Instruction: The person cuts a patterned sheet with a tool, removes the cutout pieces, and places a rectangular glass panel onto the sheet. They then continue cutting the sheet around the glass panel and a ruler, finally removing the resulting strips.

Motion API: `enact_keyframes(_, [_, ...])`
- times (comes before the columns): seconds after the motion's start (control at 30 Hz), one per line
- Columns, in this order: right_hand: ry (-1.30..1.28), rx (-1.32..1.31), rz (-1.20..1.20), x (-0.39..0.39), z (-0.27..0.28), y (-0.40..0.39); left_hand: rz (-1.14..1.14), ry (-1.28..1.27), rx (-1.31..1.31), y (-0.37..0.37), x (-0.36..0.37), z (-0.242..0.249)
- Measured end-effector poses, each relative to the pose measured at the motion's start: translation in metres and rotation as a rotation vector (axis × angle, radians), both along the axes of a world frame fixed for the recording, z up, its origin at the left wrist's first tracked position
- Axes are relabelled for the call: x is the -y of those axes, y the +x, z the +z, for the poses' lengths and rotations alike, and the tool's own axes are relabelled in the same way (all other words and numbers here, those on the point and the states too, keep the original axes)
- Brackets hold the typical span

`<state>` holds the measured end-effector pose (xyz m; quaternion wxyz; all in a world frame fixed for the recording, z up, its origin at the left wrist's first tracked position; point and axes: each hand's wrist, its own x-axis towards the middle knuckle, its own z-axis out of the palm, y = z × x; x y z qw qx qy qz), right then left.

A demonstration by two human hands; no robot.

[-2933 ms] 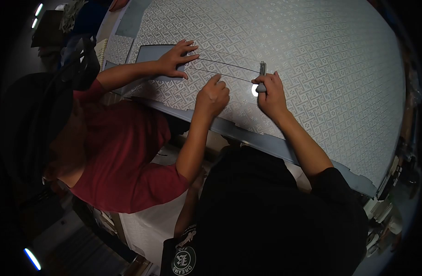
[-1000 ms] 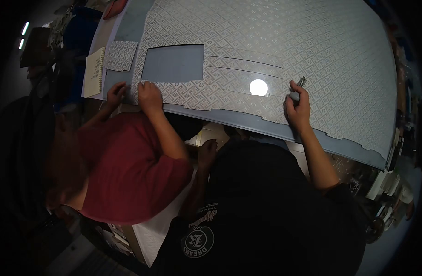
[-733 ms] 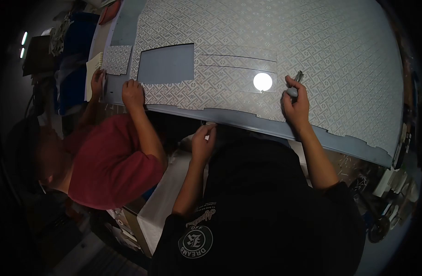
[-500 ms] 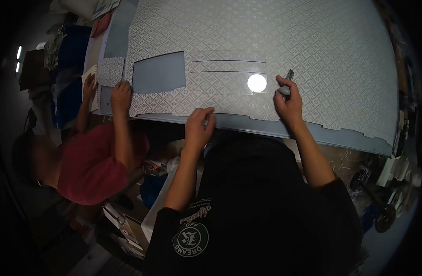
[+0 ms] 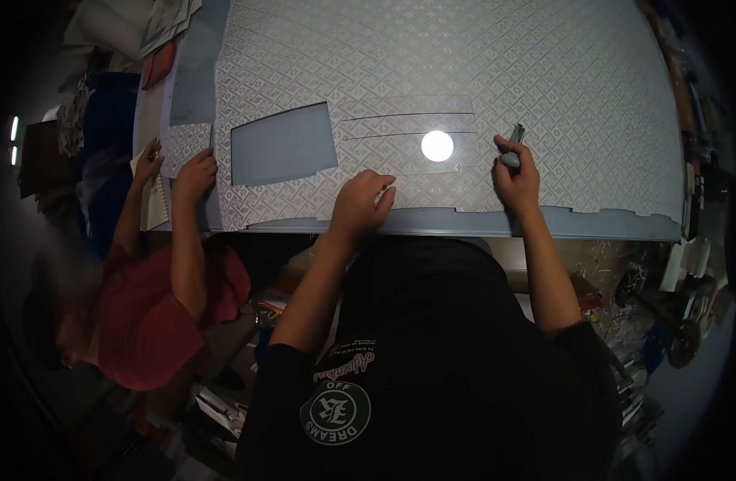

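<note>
The wide grey surface (image 5: 464, 222) fills my view, nearly all of it under a pale sheet (image 5: 504, 72) woven with a small interlocking geometric pattern. A rectangular cut-out (image 5: 281, 144) near its left end bares the grey beneath, and long thin slits run right from it. My left hand (image 5: 361, 202) lies flat on the sheet at the near edge, fingers spread, holding nothing. My right hand (image 5: 515, 178) is closed round a slim metal knife (image 5: 512, 144). I judge cutting is paused; resuming needs the sheet pinned firmly. A co-worker's hands (image 5: 193, 172) rest near the surface's left edge.
</note>
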<state>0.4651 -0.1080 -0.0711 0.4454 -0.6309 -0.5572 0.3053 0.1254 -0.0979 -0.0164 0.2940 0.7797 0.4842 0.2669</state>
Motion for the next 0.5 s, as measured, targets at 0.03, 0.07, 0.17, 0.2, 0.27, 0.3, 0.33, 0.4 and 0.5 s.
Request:
enact_keyframes(0.03, [-0.001,0.005,-0.010,0.001,0.001,-0.001,-0.010,-0.001,0.005,-0.006,-0.003,-0.001])
enact_keyframes(0.07, [-0.001,0.022,-0.012,0.001,0.001,-0.001,-0.007,-0.027,0.014,-0.011,-0.006,0.000])
enact_keyframes(0.17, [-0.008,0.038,-0.030,0.002,0.002,-0.003,-0.021,-0.040,0.018,-0.024,-0.020,0.003])
enact_keyframes(0.2, [-0.014,0.032,-0.037,0.001,0.002,-0.004,-0.028,-0.027,0.007,-0.027,-0.026,0.004])
enact_keyframes(0.27, [-0.010,0.022,-0.058,0.002,0.003,-0.006,-0.045,-0.034,0.016,-0.029,-0.036,0.007])
enact_keyframes(0.3, [-0.009,0.010,-0.069,0.002,0.004,-0.006,-0.052,-0.044,0.021,-0.029,-0.042,0.009])
enact_keyframes(0.33, [-0.009,0.013,-0.081,0.002,0.004,-0.007,-0.064,-0.044,0.024,-0.028,-0.047,0.010])
enact_keyframes(0.4, [0.119,0.063,-0.142,0.003,0.001,-0.008,-0.103,-0.108,-0.038,-0.022,-0.058,0.012])
enact_keyframes(0.5, [0.015,0.147,-0.331,0.015,-0.012,0.001,-0.199,-0.062,-0.094,-0.012,-0.079,0.013])
